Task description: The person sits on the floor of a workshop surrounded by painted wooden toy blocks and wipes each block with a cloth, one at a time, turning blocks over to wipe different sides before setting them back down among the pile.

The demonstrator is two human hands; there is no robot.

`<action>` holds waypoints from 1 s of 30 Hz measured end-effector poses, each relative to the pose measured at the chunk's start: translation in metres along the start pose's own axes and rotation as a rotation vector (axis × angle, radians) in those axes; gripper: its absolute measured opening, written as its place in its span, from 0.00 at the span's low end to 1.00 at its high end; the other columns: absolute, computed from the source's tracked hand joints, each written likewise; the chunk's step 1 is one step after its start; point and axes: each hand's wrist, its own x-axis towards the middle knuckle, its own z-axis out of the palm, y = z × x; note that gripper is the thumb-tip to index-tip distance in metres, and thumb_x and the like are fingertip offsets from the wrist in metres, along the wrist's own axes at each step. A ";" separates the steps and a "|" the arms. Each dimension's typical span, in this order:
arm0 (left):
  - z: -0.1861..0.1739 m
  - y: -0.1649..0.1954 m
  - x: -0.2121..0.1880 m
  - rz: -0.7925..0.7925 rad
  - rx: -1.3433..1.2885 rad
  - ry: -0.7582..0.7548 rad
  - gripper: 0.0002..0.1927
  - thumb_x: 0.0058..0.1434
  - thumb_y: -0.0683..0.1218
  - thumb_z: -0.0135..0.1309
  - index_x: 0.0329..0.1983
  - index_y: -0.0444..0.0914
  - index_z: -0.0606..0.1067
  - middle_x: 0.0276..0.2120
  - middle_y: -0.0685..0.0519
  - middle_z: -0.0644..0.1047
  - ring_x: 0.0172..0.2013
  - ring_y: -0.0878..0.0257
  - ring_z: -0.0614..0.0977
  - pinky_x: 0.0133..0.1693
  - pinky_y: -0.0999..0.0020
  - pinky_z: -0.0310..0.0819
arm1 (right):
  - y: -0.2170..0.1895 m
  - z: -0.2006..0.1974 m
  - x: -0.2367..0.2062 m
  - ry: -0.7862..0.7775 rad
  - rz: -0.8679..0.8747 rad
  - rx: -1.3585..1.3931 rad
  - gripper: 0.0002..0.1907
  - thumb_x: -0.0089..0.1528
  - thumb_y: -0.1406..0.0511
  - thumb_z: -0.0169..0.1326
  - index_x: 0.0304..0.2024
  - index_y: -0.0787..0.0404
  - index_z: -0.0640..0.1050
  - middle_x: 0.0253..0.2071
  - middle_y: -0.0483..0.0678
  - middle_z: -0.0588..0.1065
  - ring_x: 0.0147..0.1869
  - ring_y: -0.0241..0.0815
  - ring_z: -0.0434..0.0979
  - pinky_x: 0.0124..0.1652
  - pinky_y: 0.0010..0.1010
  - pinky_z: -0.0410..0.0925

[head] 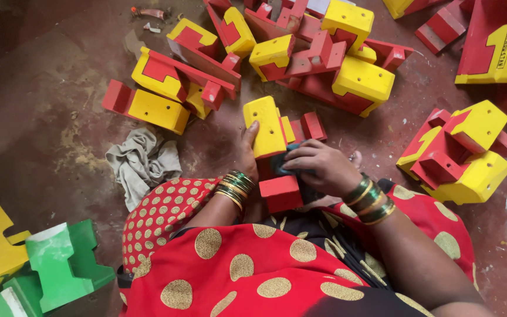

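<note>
A red and yellow painted block piece [268, 126] stands upright on the floor between my knees. My left hand [245, 154] grips its left side, thumb on the yellow face. My right hand [321, 167] presses a small dark cloth [280, 166] against the red part of the same piece. Both wrists carry green and gold bangles. My lap is covered by red fabric with gold dots.
Several red and yellow pieces lie in a pile [300, 56] beyond the hands, more at the right [459, 152] and top right [494, 47]. A crumpled grey rag [142, 161] lies on the reddish floor at left. Green and yellow pieces [60, 264] sit at the bottom left.
</note>
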 end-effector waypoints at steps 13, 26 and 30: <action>0.001 0.000 -0.001 0.104 -0.018 0.010 0.28 0.66 0.50 0.52 0.68 0.43 0.60 0.55 0.49 0.73 0.54 0.57 0.78 0.53 0.59 0.77 | 0.018 0.043 -0.006 -0.009 0.029 -0.261 0.27 0.52 0.71 0.55 0.56 0.52 0.78 0.56 0.55 0.69 0.60 0.56 0.71 0.53 0.43 0.70; -0.011 -0.002 0.017 -0.045 -0.255 0.077 0.28 0.63 0.59 0.54 0.59 0.37 0.71 0.48 0.49 0.80 0.47 0.56 0.82 0.52 0.59 0.76 | 0.039 0.021 -0.013 0.230 0.477 -0.042 0.27 0.61 0.69 0.54 0.64 0.52 0.75 0.47 0.54 0.73 0.51 0.56 0.76 0.50 0.44 0.71; -0.016 -0.004 0.020 0.003 -0.227 0.023 0.26 0.65 0.56 0.54 0.60 0.37 0.71 0.48 0.49 0.79 0.47 0.58 0.81 0.52 0.60 0.76 | 0.029 0.028 -0.004 0.126 0.093 -0.032 0.30 0.58 0.71 0.55 0.64 0.53 0.74 0.50 0.55 0.73 0.53 0.57 0.75 0.50 0.43 0.71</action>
